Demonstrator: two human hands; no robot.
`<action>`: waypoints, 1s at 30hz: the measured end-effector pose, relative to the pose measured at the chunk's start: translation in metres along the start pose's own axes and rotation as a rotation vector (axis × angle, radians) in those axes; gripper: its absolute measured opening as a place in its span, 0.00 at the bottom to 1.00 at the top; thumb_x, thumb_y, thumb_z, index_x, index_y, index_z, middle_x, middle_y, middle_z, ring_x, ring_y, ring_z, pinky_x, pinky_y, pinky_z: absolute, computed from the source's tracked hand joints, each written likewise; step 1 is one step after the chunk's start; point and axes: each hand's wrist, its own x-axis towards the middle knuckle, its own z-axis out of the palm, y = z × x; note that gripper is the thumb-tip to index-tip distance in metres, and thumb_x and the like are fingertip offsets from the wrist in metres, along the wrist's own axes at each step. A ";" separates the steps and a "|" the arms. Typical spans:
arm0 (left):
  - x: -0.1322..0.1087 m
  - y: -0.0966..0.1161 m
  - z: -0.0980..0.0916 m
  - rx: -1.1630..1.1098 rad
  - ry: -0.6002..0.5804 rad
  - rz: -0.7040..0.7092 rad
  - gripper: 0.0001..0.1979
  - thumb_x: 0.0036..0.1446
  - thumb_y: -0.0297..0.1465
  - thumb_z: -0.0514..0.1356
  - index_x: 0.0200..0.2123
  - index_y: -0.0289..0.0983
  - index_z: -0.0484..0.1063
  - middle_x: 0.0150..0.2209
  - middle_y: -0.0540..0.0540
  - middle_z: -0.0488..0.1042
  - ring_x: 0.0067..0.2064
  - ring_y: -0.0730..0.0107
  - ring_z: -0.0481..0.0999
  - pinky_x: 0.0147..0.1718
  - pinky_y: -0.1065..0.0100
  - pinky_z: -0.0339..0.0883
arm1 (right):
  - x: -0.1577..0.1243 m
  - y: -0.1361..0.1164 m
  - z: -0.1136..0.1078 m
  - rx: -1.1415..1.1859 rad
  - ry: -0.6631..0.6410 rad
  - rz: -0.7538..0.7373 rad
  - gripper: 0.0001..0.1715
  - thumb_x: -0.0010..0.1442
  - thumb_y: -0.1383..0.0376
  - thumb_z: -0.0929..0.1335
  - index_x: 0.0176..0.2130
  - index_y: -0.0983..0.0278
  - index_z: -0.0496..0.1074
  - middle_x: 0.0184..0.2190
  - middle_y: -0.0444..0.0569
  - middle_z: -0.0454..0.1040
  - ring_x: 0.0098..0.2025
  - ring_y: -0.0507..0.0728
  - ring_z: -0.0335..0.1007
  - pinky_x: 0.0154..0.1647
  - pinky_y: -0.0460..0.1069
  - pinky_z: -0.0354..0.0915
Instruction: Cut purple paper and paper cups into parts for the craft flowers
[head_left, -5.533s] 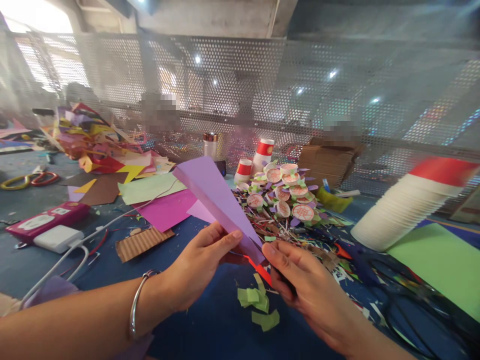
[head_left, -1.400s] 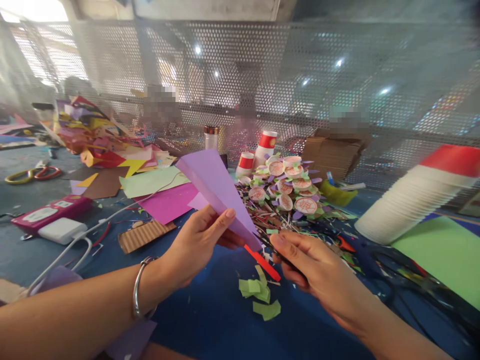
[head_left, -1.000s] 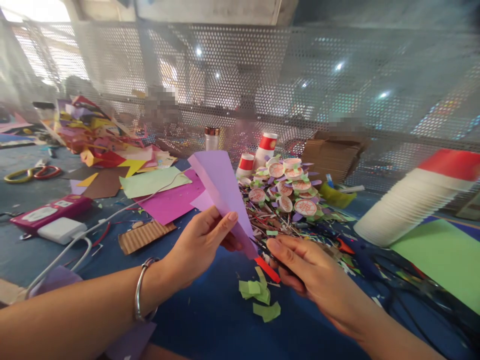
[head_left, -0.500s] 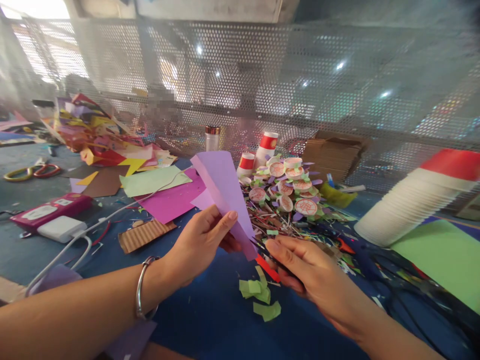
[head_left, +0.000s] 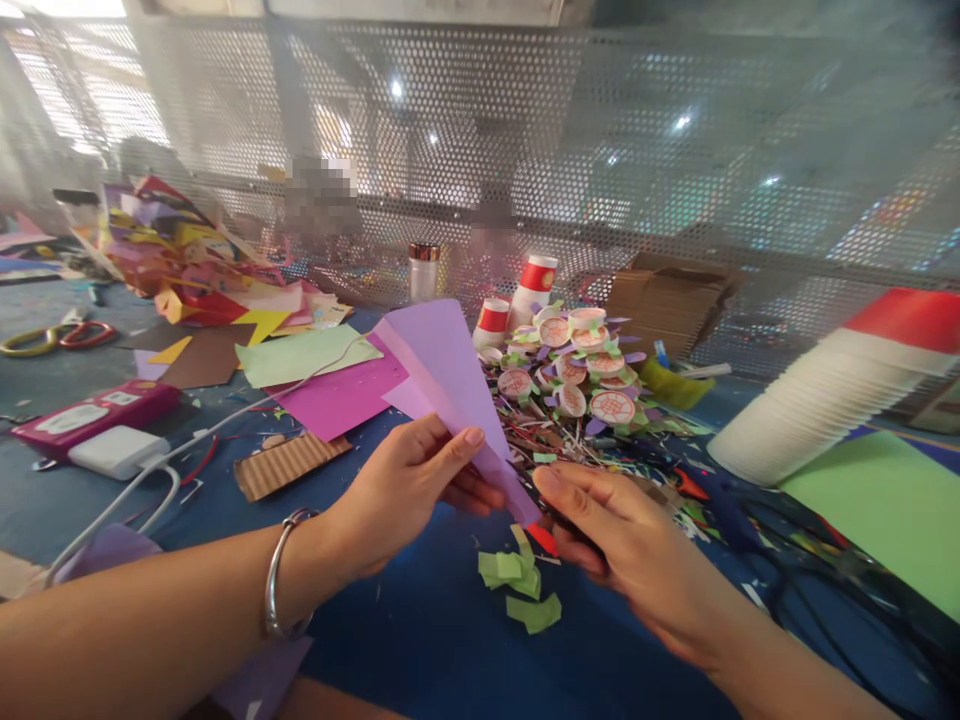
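Note:
My left hand (head_left: 409,480) pinches a folded sheet of purple paper (head_left: 442,370) between thumb and fingers, its narrow lower end slanting down to the right. In my right hand (head_left: 630,540) is a pair of dark scissors (head_left: 556,513), mostly hidden by the fingers, with the blades at the paper's lower right edge. Whether the blades are open or closed I cannot tell. Small green paper scraps (head_left: 517,580) lie on the blue table below. Behind the right hand is a heap of round paper pieces with red prints (head_left: 570,370), with purple and green tabs.
A tall leaning stack of paper cups (head_left: 817,390) and green paper (head_left: 885,510) are on the right. To the left lie corrugated cardboard (head_left: 289,465), a white charger (head_left: 118,452) with cable, a magenta box (head_left: 97,415) and other scissors (head_left: 60,337). A perforated metal screen (head_left: 450,130) stands behind.
The purple paper's lower tip has shifted slightly right and down, and the scissor blades show less beside it. Both hands keep their hold. The camera view has shifted slightly.

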 end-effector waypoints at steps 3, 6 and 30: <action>-0.001 -0.001 -0.001 -0.064 -0.030 -0.041 0.14 0.63 0.40 0.61 0.34 0.33 0.73 0.30 0.44 0.81 0.31 0.71 0.80 0.33 0.72 0.74 | 0.000 0.002 0.000 0.033 -0.002 -0.011 0.27 0.65 0.45 0.65 0.28 0.63 0.64 0.19 0.37 0.54 0.20 0.47 0.43 0.20 0.46 0.40; -0.001 -0.001 -0.001 -0.085 -0.020 -0.072 0.14 0.61 0.40 0.63 0.34 0.33 0.75 0.30 0.44 0.80 0.31 0.70 0.80 0.30 0.72 0.73 | 0.001 0.004 0.001 0.045 0.019 -0.014 0.27 0.64 0.45 0.66 0.27 0.63 0.63 0.19 0.37 0.54 0.20 0.47 0.43 0.20 0.45 0.40; -0.006 0.008 -0.005 0.245 -0.107 0.144 0.14 0.64 0.39 0.59 0.33 0.34 0.76 0.25 0.47 0.78 0.26 0.76 0.75 0.27 0.75 0.69 | 0.003 0.007 0.010 0.241 0.035 0.006 0.23 0.59 0.45 0.70 0.30 0.61 0.70 0.21 0.38 0.56 0.21 0.47 0.44 0.21 0.44 0.40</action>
